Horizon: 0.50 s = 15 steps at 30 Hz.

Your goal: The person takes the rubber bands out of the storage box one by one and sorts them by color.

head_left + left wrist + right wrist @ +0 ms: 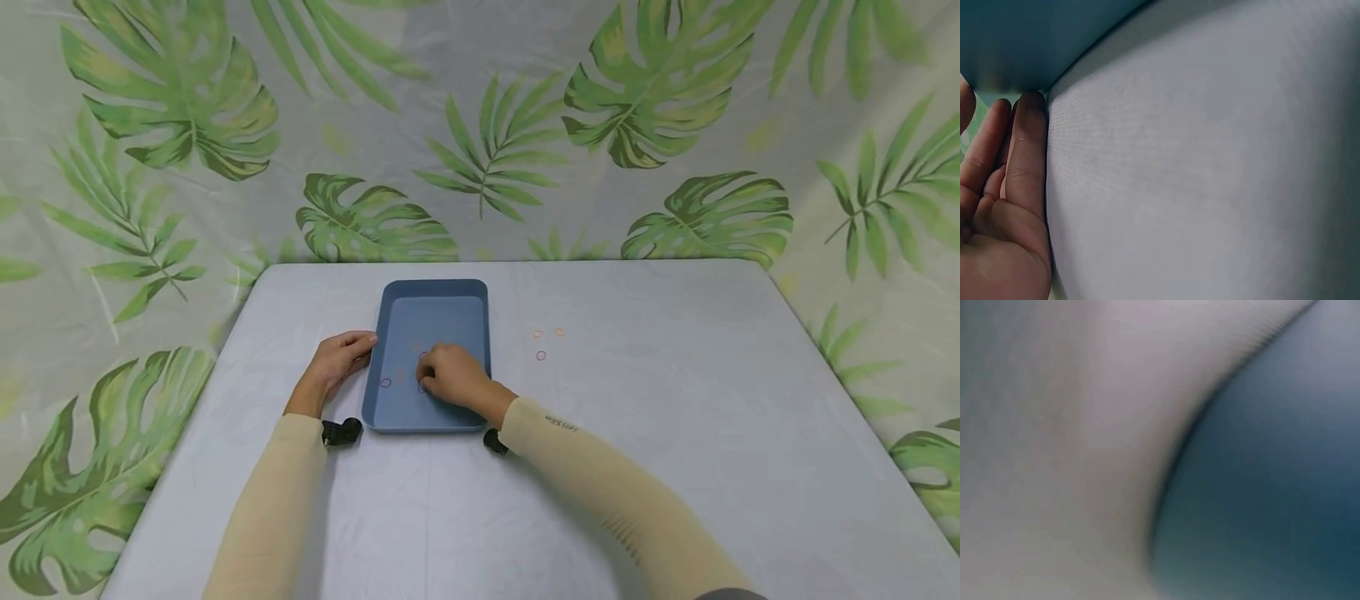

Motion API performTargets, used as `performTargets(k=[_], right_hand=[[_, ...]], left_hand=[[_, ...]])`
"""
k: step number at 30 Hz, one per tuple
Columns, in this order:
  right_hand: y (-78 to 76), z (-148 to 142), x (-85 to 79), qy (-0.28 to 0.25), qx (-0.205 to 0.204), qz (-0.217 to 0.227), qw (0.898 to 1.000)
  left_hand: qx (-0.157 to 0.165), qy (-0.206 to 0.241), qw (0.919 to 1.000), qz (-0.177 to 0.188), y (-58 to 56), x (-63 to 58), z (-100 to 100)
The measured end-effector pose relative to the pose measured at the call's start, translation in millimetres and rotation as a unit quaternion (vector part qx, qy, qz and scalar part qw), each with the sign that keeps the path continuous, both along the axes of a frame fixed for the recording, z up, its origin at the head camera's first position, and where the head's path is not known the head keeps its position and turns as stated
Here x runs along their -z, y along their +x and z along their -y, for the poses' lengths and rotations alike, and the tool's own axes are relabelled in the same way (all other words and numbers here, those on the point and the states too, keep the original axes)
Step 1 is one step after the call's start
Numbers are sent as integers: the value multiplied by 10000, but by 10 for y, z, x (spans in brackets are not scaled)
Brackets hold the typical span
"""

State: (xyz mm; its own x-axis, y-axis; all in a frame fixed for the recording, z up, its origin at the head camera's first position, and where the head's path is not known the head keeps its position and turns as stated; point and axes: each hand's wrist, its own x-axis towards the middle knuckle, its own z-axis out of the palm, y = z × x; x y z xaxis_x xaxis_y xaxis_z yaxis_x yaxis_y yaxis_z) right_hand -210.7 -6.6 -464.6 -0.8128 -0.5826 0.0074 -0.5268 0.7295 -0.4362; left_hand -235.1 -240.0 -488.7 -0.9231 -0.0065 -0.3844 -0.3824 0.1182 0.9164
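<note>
A blue rectangular tray (431,421) lies on the table, with several small thin rings, like rubber bands, on its floor. Among them are a dark red ring (386,382) and a faint orange ring (400,374). My left hand (343,360) touches the tray's left side; in the left wrist view its fingers (1025,156) lie fairly straight, tips against the blue wall. Over the tray's middle, my right hand (453,375) reaches in from the right with fingers bent downward. Part of a purple ring (422,388) shows beside its fingertips. Whether they pinch a ring is hidden.
To the right of the tray, two orange rings (558,332) and a dark pink ring (542,356) lie on the white tabletop (675,375). A leaf-patterned cloth (495,167) hangs behind the table. The right wrist view is blurred, showing the tray's edge (1260,475).
</note>
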Motion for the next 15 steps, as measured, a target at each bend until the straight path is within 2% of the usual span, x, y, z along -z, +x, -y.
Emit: performTargets(k=[15], right_hand=[[-19,38,45,244,195,-39,9995]], left_hand=[[14,-53,10000,0,-6,-3,8]])
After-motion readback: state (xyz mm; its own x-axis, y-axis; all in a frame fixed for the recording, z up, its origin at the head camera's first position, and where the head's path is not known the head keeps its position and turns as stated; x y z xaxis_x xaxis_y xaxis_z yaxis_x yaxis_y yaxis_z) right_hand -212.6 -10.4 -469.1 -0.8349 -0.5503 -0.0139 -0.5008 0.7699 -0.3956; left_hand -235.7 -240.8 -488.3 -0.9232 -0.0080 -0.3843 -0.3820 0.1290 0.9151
